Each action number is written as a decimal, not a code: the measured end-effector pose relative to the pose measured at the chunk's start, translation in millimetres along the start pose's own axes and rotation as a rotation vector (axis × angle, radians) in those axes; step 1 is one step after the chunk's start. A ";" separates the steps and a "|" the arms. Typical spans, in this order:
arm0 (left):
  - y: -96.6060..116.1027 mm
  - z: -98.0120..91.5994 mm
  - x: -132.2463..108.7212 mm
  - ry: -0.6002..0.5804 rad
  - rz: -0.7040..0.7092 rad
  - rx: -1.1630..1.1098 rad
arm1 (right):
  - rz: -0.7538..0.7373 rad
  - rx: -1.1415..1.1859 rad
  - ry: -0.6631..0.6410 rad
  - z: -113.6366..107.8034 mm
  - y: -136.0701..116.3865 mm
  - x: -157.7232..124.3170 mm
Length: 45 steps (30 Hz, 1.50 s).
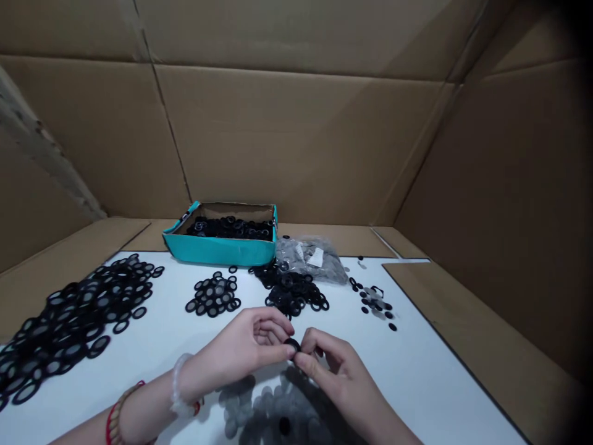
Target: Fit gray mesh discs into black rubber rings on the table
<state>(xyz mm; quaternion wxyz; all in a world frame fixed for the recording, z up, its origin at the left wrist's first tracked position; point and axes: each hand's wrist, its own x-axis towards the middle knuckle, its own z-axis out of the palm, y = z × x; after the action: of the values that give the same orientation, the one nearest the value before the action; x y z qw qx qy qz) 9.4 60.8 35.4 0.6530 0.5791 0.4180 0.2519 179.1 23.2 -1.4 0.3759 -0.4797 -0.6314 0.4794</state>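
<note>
Between my two hands is a small black ring (293, 343), pinched at its edges. My left hand (259, 340) comes from the left, thumb and fingers closed on one side of the ring. On the other side, the thumb and index finger of my right hand (336, 368) close on it too. Whether a disc sits inside the ring is hidden. Below the hands lies a spread of grey translucent discs (269, 408), with one dark piece among them. Just beyond the fingertips is a pile of black rings (291, 293).
A teal box (220, 250) of black rings stands at the back, beside a clear plastic bag (312, 259). Rings with grey centres form a large pile (78, 315) at left and a smaller pile (214, 295). Scattered bits (376, 303) lie right. Cardboard walls (287, 142) enclose the white surface.
</note>
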 end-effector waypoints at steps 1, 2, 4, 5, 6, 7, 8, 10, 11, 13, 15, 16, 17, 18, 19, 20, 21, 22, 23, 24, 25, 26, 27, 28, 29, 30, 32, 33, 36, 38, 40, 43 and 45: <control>0.7 -4.4 0.3 0.019 0.003 0.025 | 0.006 -0.007 -0.002 -0.9 -1.8 -0.1; 1.1 -11.4 0.4 0.048 0.017 0.063 | 0.010 -0.018 -0.015 -2.2 -4.4 -0.6; 0.3 -33.8 1.0 0.144 0.084 0.188 | 0.010 -0.065 -0.080 -5.5 -11.3 -3.2; -1.2 -48.4 1.9 0.199 0.139 0.289 | 0.003 -0.110 -0.126 -7.3 -14.7 -5.3; -3.6 -63.8 3.0 0.265 0.178 0.405 | -0.012 -0.170 -0.175 -8.9 -17.6 -7.8; -6.7 -78.6 4.3 0.312 0.184 0.535 | -0.033 -0.242 -0.221 -10.0 -19.5 -10.6; -10.3 -91.3 5.4 0.378 0.183 0.659 | -0.057 -0.320 -0.261 -10.7 -20.2 -13.5; -18.2 -104.1 6.1 0.491 0.219 0.910 | -0.101 -0.457 -0.317 -10.1 -18.4 -18.9; -21.8 -102.6 5.2 0.557 0.275 1.028 | -0.115 -0.501 -0.336 -9.1 -16.3 -21.0; -27.4 -84.2 0.7 0.608 0.407 1.180 | -0.138 -0.533 -0.354 -6.4 -11.3 -23.8; -31.7 -53.6 -5.9 0.422 0.495 1.203 | -0.162 -0.517 -0.355 -4.0 -6.9 -24.2; -33.9 -38.0 -8.9 0.246 0.487 1.187 | -0.173 -0.502 -0.356 -3.2 -5.0 -23.6; -36.4 -24.2 -11.2 0.129 0.467 1.166 | -0.180 -0.485 -0.358 -2.8 -3.3 -22.5; -39.1 -13.5 -12.5 0.091 0.442 1.142 | -0.182 -0.463 -0.357 -2.8 -1.7 -21.0; -42.0 -6.3 -12.8 0.077 0.421 1.111 | -0.176 -0.434 -0.355 -3.1 -0.1 -19.2; -44.8 -2.5 -12.1 0.080 0.404 1.062 | -0.160 -0.395 -0.355 -3.8 1.5 -17.2; -47.0 -1.6 -10.8 0.095 0.388 0.999 | -0.137 -0.346 -0.360 -4.8 3.1 -15.1; -48.5 -2.7 -9.3 0.110 0.371 0.920 | -0.108 -0.290 -0.366 -6.0 4.5 -13.0; -48.9 -5.0 -7.9 0.121 0.348 0.826 | -0.079 -0.234 -0.374 -7.4 5.7 -11.2; -48.3 -7.5 -7.1 0.131 0.322 0.720 | -0.055 -0.186 -0.382 -8.7 6.6 -9.6; -46.7 -9.7 -7.0 0.141 0.292 0.605 | -0.040 -0.150 -0.387 -9.8 7.0 -8.4; -44.4 -11.2 -7.8 0.149 0.253 0.488 | -0.033 -0.130 -0.388 -10.8 6.9 -7.6; -41.7 -11.9 -9.4 0.152 0.210 0.371 | -0.031 -0.124 -0.385 -11.4 6.5 -7.0; -38.9 -11.7 -11.6 0.148 0.166 0.261 | -0.034 -0.129 -0.380 -11.6 5.6 -6.5; -36.5 -11.0 -14.1 0.146 0.124 0.165 | -0.038 -0.137 -0.373 -11.5 4.5 -6.0; -34.6 -9.7 -16.7 0.143 0.086 0.085 | -0.044 -0.142 -0.360 -11.1 3.3 -5.4; -33.3 -6.6 -20.8 0.137 0.032 -0.035 | -0.059 -0.133 -0.303 -9.2 0.5 -3.5; -33.8 -4.9 -22.1 0.137 0.015 -0.080 | -0.066 -0.115 -0.262 -7.8 -0.8 -2.3; -37.5 -0.6 -22.4 0.137 -0.019 -0.168 | -0.062 -0.014 -0.136 -2.8 -3.8 0.9; -39.4 1.2 -21.2 0.140 -0.015 -0.187 | -0.053 0.075 -0.107 0.7 -4.4 2.0; -39.5 2.6 -20.6 0.154 -0.002 -0.185 | -0.087 0.125 -0.094 4.1 -3.4 2.3; -36.8 4.9 -21.9 0.157 0.009 -0.175 | -0.147 0.085 -0.045 8.7 1.2 2.7; -34.4 7.4 -23.7 0.139 0.006 -0.191 | -0.119 0.075 -0.019 11.2 5.7 3.9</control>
<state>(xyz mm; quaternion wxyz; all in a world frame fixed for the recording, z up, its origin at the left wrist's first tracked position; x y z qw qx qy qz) -2.2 30.6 8.0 0.6737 0.4968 0.4347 0.3321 169.0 24.7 -9.8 0.4154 -0.4226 -0.6439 0.4840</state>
